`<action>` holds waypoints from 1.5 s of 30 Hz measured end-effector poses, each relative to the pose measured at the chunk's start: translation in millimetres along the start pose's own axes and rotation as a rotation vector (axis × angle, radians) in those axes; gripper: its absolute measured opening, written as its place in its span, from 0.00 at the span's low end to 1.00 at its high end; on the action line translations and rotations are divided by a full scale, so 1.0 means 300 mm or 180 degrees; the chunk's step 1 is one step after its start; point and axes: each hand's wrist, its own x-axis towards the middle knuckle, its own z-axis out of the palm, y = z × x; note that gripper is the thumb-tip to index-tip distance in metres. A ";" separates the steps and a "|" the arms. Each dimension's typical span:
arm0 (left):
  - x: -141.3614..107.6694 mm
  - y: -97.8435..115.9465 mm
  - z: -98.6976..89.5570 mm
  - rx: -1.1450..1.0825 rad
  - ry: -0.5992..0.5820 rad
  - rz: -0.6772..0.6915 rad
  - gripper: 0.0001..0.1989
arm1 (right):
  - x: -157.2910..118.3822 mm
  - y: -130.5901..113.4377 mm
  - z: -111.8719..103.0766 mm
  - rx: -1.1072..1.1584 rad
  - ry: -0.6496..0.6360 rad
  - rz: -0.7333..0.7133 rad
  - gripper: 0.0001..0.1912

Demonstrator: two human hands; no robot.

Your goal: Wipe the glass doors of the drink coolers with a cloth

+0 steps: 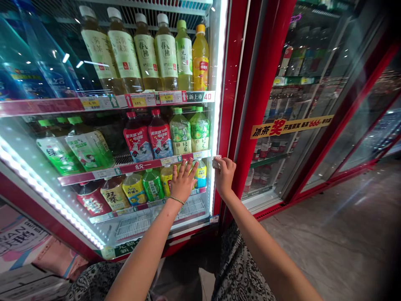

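Dark patterned clothing [238, 267] lies nearest, below the two bare forearms. The left grip [182, 183], a thin bracelet [177, 200] at its wrist, has its fingers spread apart before the lower shelves; whether it touches glass I cannot tell. The right grip [224, 174] is pinched on a crumpled pale wad [216, 161] at the lit right edge of the red-framed cooler [231, 79]. Behind stand rows of bottled drinks [148, 56]; farther right, a yellow strip [291, 126] crosses another cooler's door.

Bottles [145, 54] at eleven o'clock are smooth plastic, frame [270, 50] at one glossy, floor [326, 234] at four shiny, wad [216, 162] crumpled and matt.
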 end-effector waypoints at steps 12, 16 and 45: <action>-0.007 0.004 0.000 -0.0027 0.0011 -0.0032 0.48 | -0.003 0.000 0.015 0.0256 -0.0265 -0.0289 0.20; -0.011 0.001 0.008 -0.0037 0.0020 -0.0035 0.47 | -0.012 -0.001 0.025 0.0172 -0.0002 0.0035 0.21; -0.028 -0.032 0.023 -0.0096 0.0128 0.0098 0.42 | -0.016 -0.023 0.043 0.0304 0.0018 0.0196 0.19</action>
